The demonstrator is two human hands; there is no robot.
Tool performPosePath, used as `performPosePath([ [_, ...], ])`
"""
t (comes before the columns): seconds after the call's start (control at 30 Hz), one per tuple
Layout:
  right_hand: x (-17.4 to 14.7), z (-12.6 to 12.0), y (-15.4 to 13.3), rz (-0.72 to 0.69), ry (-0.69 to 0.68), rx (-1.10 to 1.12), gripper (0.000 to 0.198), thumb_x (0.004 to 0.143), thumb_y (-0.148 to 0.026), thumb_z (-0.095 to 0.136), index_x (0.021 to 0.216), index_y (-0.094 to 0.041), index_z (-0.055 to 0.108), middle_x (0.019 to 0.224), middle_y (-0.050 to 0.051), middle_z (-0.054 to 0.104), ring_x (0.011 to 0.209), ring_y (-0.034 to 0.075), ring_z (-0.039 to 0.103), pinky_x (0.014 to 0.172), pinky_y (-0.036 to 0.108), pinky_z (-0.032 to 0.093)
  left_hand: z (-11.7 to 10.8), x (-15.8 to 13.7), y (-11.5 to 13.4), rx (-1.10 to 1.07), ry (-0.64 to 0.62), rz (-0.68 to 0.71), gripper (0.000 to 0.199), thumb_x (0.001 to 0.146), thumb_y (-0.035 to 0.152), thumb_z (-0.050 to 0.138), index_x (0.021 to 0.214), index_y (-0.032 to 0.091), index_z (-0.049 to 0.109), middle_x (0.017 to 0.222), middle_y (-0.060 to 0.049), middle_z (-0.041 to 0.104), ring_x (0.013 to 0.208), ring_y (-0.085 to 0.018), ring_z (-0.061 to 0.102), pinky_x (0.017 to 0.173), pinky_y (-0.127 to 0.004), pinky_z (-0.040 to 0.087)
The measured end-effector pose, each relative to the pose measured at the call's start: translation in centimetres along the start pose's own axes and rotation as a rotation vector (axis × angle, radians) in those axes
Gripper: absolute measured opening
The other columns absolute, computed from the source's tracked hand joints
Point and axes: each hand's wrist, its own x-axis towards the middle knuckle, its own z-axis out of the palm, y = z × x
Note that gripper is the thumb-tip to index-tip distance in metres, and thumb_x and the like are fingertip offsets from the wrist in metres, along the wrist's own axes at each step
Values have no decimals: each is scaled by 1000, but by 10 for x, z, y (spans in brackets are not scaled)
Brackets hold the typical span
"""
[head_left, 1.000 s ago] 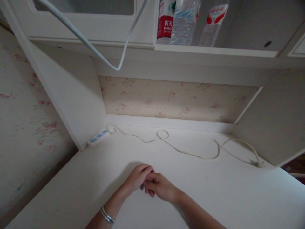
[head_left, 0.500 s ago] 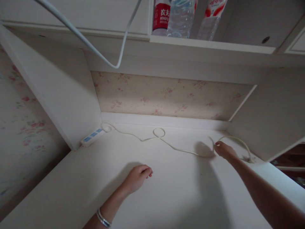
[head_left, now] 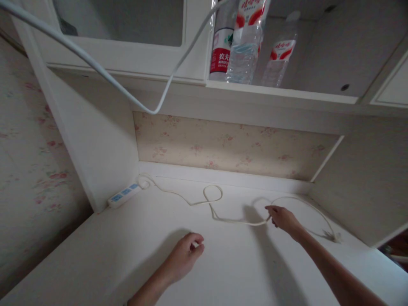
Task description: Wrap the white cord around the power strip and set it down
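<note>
A thin cream power cord (head_left: 178, 195) runs across the white desktop, with a loop near its middle. My right hand (head_left: 282, 219) pinches this cord on the right side and lifts it a little off the surface. From there it arcs on to the plug end (head_left: 336, 238), which lies by the right panel. My left hand (head_left: 188, 253) hovers low over the desktop, fingers loosely curled and the thumb apart from the index finger, holding nothing. A white power strip (head_left: 124, 195) with blue socket faces lies at the left panel, joined to the cord.
Plastic bottles (head_left: 244, 61) stand in an open compartment of the cabinet above. A white cable (head_left: 154, 111) hangs down in front of the cabinet. Side panels (head_left: 98, 131) close in the desktop left and right, and floral wallpaper (head_left: 223, 146) covers the back.
My right hand has moved left with the cord, bending it beside the loop. The thumb and index finger of my left hand have parted. The view has tilted upward.
</note>
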Motion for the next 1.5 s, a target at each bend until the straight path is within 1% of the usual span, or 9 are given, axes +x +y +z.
performPosePath([
  [0.17, -21, -26, -77, -100, 34, 344, 39, 84, -36, 37, 102, -18, 67, 51, -1, 57, 47, 13, 54, 45, 23, 38, 7, 12, 18, 287, 252, 175, 69, 74, 36, 61, 136, 22, 36, 139, -9, 37, 129, -25, 30, 109, -37, 24],
  [0.3, -49, -46, -131, -246, 61, 494, 35, 82, -35, 42, 101, -18, 67, 51, -3, 54, 47, 12, 51, 46, 22, 37, 5, 32, 26, 438, 416, 190, 71, 77, 33, 58, 140, 22, 28, 143, -8, 33, 132, -24, 26, 109, -38, 22],
  [0.43, -68, -60, -160, -322, 86, 609, 34, 83, -33, 42, 106, -19, 63, 52, -4, 52, 48, 12, 47, 47, 22, 36, -5, 44, 21, 594, 384, 170, 60, 79, 29, 54, 136, 23, 36, 140, -7, 38, 129, -26, 30, 106, -39, 27],
  [0.57, -76, -68, -170, -346, 69, 719, 34, 84, -30, 42, 111, -17, 58, 51, -5, 48, 48, 11, 43, 47, 23, 34, -16, 50, 11, 694, 292, 217, 40, 85, 34, 49, 125, 27, 49, 134, -6, 44, 125, -24, 36, 103, -39, 30],
  [0.77, -89, -80, -183, -396, 41, 819, 32, 83, -30, 43, 108, -16, 57, 49, -6, 44, 46, 11, 40, 47, 22, 32, -26, 58, 0, 732, 198, 193, 53, 84, 55, 46, 129, 26, 47, 134, -9, 48, 128, -27, 35, 107, -45, 21],
  [0.93, -89, -87, -185, -398, 27, 846, 37, 80, -30, 48, 114, -17, 53, 50, -8, 46, 44, 10, 41, 45, 22, 32, -29, 54, 2, 699, 157, 216, 33, 88, 43, 45, 113, 25, 58, 108, -6, 64, 109, -23, 53, 105, -42, 24],
  [1.07, -77, -78, -175, -359, 28, 919, 25, 75, -28, 53, 99, -18, 54, 54, -7, 49, 45, 10, 43, 44, 22, 33, -29, 51, 5, 545, 162, 173, 27, 85, 30, 50, 110, 23, 58, 103, -5, 64, 92, -18, 59, 85, -29, 40],
  [1.37, -58, -52, -161, -371, 14, 794, 15, 80, -33, 53, 87, -21, 49, 52, -7, 50, 47, 10, 46, 49, 23, 36, -34, 42, 19, 209, 126, 174, 41, 75, 34, 60, 113, 18, 58, 92, -2, 62, 78, -14, 57, 71, -23, 43],
  [1.5, -51, -35, -164, -372, -115, 810, 15, 80, -33, 52, 90, -21, 51, 62, -6, 54, 49, 10, 50, 50, 23, 39, -35, 33, 19, 211, 101, 133, 42, 74, 32, 60, 114, 19, 58, 89, -2, 62, 78, -15, 56, 71, -23, 42],
])
